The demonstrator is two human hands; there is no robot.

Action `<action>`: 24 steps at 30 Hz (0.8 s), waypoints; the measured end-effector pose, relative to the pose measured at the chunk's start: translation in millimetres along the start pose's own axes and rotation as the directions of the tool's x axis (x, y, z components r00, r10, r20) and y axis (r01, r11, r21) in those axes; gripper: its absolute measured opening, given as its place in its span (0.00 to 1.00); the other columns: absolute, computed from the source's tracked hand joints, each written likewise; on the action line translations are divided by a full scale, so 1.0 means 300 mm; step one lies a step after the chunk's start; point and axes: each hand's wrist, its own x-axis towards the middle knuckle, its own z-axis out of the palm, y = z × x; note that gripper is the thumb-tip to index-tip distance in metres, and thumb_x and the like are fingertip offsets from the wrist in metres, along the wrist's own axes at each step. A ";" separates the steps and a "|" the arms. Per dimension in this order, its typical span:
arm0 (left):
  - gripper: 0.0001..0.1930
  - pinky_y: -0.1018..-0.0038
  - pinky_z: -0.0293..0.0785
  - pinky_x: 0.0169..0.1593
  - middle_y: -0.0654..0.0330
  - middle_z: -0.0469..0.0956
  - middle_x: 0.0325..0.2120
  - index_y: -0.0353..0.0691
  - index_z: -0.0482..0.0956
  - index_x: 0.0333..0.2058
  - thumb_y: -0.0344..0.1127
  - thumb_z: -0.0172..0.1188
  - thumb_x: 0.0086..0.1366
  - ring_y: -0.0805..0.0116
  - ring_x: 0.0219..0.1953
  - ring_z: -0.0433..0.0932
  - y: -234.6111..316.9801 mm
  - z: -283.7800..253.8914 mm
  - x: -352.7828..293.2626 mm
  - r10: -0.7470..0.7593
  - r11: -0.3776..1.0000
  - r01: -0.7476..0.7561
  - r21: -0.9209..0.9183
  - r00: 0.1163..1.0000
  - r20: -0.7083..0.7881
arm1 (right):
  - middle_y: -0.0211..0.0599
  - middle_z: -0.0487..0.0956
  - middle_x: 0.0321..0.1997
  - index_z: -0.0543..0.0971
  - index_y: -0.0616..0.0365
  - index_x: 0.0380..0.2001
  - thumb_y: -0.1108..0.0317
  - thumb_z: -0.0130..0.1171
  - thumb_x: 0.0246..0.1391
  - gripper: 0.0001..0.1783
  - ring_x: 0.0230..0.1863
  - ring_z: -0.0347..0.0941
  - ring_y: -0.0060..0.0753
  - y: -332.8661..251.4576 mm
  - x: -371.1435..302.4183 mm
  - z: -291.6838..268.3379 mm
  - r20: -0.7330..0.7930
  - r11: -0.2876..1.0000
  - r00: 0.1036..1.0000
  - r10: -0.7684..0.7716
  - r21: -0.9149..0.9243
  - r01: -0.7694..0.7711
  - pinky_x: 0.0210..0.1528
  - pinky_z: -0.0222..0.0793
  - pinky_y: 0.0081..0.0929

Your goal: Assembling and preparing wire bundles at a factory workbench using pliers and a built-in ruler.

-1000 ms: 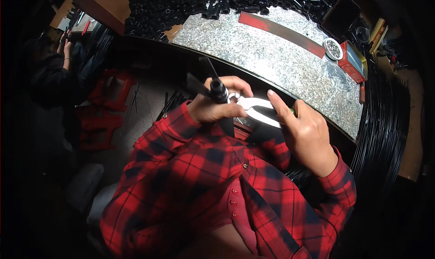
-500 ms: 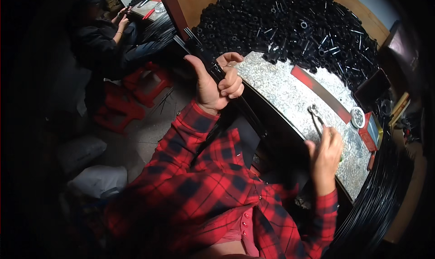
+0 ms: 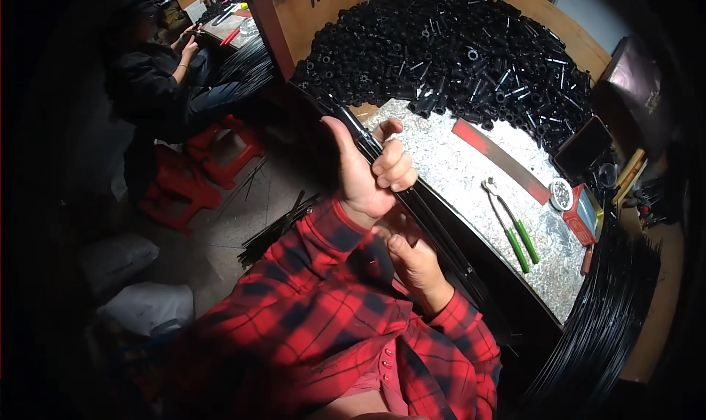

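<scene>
A bundle of long thin black rods point(image 3: 445, 240), like a folded umbrella frame, slants from upper left to lower right in front of me. My left hand point(image 3: 371, 166) is closed around it, thumb stretched up along the rods. Just below the left wrist, my right hand point(image 3: 423, 266) is curled close beside the bundle, thumb bent in. Its fingers are partly hidden in shadow, and what they hold, if anything, does not show. Green-handled pliers point(image 3: 512, 225) lie on the bright speckled tabletop point(image 3: 456, 174), apart from both hands.
A large heap of black tubular parts point(image 3: 448, 52) covers the far tabletop. A red-and-grey flat bar point(image 3: 500, 160), round white container point(image 3: 561, 194) and red box point(image 3: 581, 218) lie right. Black rods point(image 3: 603, 317) stand beyond. Red stools point(image 3: 224, 152) and a seated person point(image 3: 151, 71) are left.
My right hand has left the pliers on the table and moved left to beside the rods. My left hand and the rods have shifted right and slightly down in the picture; the view has also shifted.
</scene>
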 end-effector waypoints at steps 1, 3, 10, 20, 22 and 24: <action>0.46 0.82 0.47 0.15 0.73 0.48 0.06 0.41 0.71 0.34 0.82 0.30 0.45 0.80 0.08 0.45 -0.011 0.001 0.000 0.010 1.000 -0.010 -0.008 1.000 0.010 | 0.39 0.66 0.52 0.55 0.63 0.59 0.59 0.61 0.50 0.39 0.46 0.67 0.26 -0.003 0.005 -0.009 -0.059 0.997 0.998 0.026 -0.064 -0.029 0.49 0.65 0.27; 0.46 0.81 0.47 0.15 0.73 0.47 0.06 0.41 0.71 0.34 0.82 0.29 0.45 0.80 0.08 0.45 -0.033 0.004 -0.001 -0.005 1.000 0.004 -0.028 1.000 -0.003 | 0.38 0.67 0.51 0.56 0.64 0.58 0.59 0.61 0.50 0.38 0.46 0.67 0.26 -0.005 0.018 -0.014 -0.061 0.990 0.995 0.084 -0.105 -0.090 0.50 0.64 0.26; 0.45 0.81 0.48 0.14 0.73 0.47 0.06 0.41 0.71 0.34 0.81 0.30 0.46 0.81 0.07 0.46 -0.079 0.051 -0.031 -0.008 1.000 0.007 0.002 0.999 0.034 | 0.35 0.71 0.44 0.61 0.66 0.52 0.61 0.61 0.50 0.31 0.43 0.68 0.23 -0.012 0.015 0.029 -0.056 0.963 0.998 -0.024 -0.270 0.008 0.48 0.64 0.21; 0.45 0.81 0.47 0.13 0.73 0.48 0.05 0.40 0.71 0.36 0.81 0.32 0.46 0.81 0.06 0.46 -0.089 0.050 -0.021 -0.057 0.998 0.056 0.011 0.994 0.097 | 0.30 0.70 0.39 0.69 0.65 0.44 0.64 0.64 0.48 0.23 0.36 0.66 0.18 -0.013 0.030 0.036 -0.027 0.892 0.996 0.090 -0.443 -0.093 0.38 0.65 0.17; 0.45 0.81 0.47 0.14 0.73 0.48 0.05 0.41 0.70 0.36 0.81 0.30 0.45 0.80 0.07 0.46 -0.048 0.057 -0.045 -0.002 0.997 -0.007 0.079 0.994 0.113 | 0.29 0.70 0.38 0.70 0.63 0.42 0.66 0.64 0.47 0.21 0.36 0.66 0.18 -0.040 0.039 0.078 -0.021 0.890 0.980 0.200 -0.414 -0.191 0.37 0.65 0.17; 0.45 0.80 0.48 0.14 0.72 0.47 0.05 0.41 0.69 0.35 0.81 0.30 0.45 0.80 0.07 0.46 -0.050 0.056 -0.040 0.053 0.992 -0.066 0.111 0.992 0.114 | 0.29 0.70 0.37 0.70 0.63 0.41 0.67 0.64 0.47 0.20 0.35 0.66 0.17 -0.057 0.024 0.074 0.000 0.879 0.962 0.274 -0.406 -0.251 0.36 0.65 0.17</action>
